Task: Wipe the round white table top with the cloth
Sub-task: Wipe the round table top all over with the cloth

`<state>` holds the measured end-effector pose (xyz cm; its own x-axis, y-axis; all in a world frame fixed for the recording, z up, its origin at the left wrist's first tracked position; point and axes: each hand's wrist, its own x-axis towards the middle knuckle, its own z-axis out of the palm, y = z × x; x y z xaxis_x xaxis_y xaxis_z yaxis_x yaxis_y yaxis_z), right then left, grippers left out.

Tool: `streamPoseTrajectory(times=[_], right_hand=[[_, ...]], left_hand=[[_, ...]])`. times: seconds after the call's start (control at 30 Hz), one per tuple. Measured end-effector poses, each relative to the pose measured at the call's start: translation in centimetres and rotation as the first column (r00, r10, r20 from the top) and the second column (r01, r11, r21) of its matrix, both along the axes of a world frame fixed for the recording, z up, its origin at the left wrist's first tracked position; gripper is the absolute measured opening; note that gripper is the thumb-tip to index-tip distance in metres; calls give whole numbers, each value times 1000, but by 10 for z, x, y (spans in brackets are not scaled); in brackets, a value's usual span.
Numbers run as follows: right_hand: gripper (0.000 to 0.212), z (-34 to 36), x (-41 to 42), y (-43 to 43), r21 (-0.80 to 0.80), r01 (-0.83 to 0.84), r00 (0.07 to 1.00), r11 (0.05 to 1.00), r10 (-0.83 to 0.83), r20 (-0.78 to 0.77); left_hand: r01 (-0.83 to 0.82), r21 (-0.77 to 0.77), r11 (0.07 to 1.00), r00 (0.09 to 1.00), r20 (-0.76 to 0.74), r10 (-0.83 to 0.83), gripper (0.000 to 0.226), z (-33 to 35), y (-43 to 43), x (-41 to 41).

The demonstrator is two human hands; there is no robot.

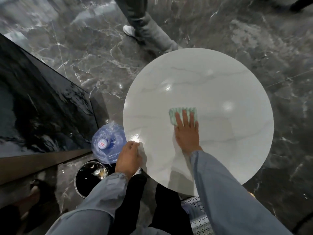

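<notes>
Right sleeve crosses the near rim. Right hand lies flat, fingers straight, pressing the green cloth onto the table top near centre. Cloth's long axis runs left-right; most bare surface lies ahead. Left hand is at the near-left rim, grip unclear.

Your round white marble-look table top stands on a dark grey, white-veined polished stone floor. One thing lies on the top: a folded green-and-white striped cloth, flat and just off centre toward 9 o'clock. On the floor, a clear blue plastic water jug stands beside the rim at 9 o'clock, with a round black bin near 8 o'clock.
</notes>
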<state>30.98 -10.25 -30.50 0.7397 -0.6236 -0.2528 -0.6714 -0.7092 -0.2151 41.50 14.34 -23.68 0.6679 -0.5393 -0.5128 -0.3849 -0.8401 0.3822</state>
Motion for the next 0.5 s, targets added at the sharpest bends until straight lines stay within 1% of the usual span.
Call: streamPoseTrajectory(times=[0.03,0.07,0.13,0.2,0.3,0.4,0.5], right_hand=[[63,0,9,5,13,26,1000,1000,-26,-2],[63,1,17,17,12,-1,1000,1000,1,-5],[65,3,26,54,-4,-172,985,985,172,15],[66,1,17,100,35,-327,943,944,323,85],[67,4,-26,153,66,-447,887,892,433,159],[65,4,-56,154,107,-519,852,848,504,140],[62,3,-19,133,92,-564,824,820,554,115]], left_hand=[[-10,-1,1000,1000,-12,10,51,0,1,1],[-21,-1,1000,999,-25,21,50,-1,2,2],[-63,1,998,997,-50,62,49,-1,4,4],[-128,-8,992,990,-60,127,44,-2,8,5],[-185,-55,981,982,-32,184,30,-4,17,3],[-184,-90,979,983,-34,182,23,-10,28,0],[-242,-111,964,968,-97,232,28,-14,36,1]])
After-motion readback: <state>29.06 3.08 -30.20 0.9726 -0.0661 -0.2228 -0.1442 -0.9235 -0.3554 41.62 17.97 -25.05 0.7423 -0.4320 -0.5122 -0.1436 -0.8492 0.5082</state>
